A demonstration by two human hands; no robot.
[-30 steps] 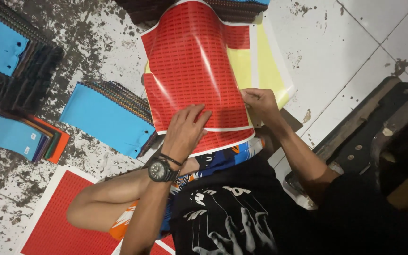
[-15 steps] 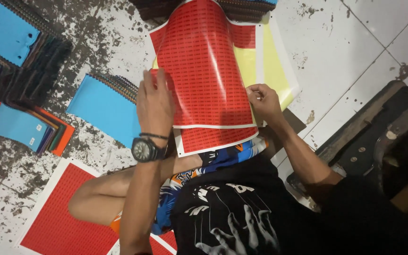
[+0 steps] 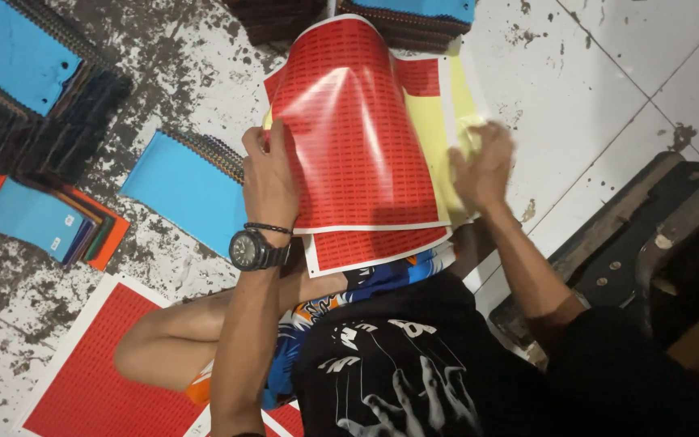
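Observation:
A glossy red sticker sheet (image 3: 357, 137) lies bowed on top of a small pile on my lap. A yellow sheet (image 3: 434, 133) shows beneath it at the right, and another red sheet (image 3: 374, 247) sticks out at the near edge. My left hand (image 3: 269, 174), with a black watch on the wrist, grips the red sheet's left edge, thumb under and fingers on top. My right hand (image 3: 483, 166) is blurred by motion at the yellow sheet's right edge. Whether it grips the sheet is not clear.
Blue-covered swatch books lie on the stained tile floor at the left (image 3: 184, 190), far left (image 3: 34, 218) and upper left (image 3: 10, 53). More stacks (image 3: 402, 16) sit beyond the sheets. A large red sheet (image 3: 99, 372) lies beside my knee. A dark wooden block (image 3: 641, 235) stands at the right.
My left hand slid from the middle of the red sheet to its left edge. My right hand moved away from the red sheet's near corner, up and right onto the yellow sheet.

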